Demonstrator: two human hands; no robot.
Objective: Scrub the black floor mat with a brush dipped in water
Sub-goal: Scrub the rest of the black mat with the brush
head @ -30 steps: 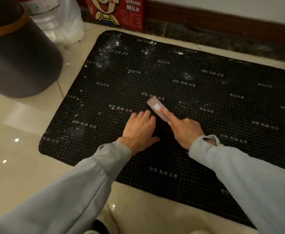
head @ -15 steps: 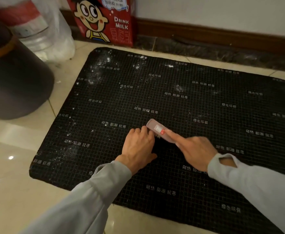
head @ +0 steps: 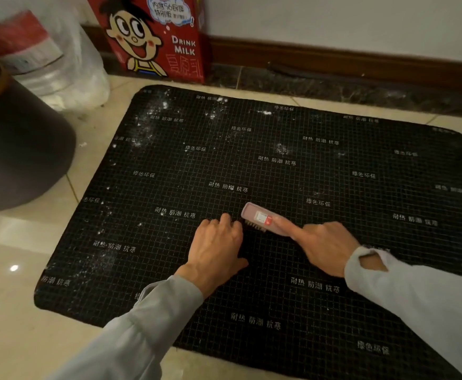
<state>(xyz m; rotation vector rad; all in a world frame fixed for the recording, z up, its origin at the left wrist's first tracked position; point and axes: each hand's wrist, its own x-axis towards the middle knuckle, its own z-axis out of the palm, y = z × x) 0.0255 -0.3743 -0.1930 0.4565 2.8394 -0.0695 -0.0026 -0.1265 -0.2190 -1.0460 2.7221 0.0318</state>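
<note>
A black grid-patterned floor mat (head: pixel 334 171) with white printed characters lies on the tiled floor. White specks are scattered over its far left part. My right hand (head: pixel 325 245) grips a pale pink scrub brush (head: pixel 260 218), index finger stretched along its back, bristles down on the middle of the mat. My left hand (head: pixel 219 248) rests flat on the mat just left of the brush, fingers together, holding nothing.
A dark round bin (head: pixel 19 149) stands on the beige tiles (head: pixel 19 297) at the left. Behind it is a clear plastic bag (head: pixel 60 58). A red milk carton box (head: pixel 158 37) leans at the wall, beside a dark wooden baseboard (head: pixel 361 64).
The view has tilted up, showing more of the wall and box. Both hands and the brush have shifted slightly toward me on the mat and keep the same pose.
</note>
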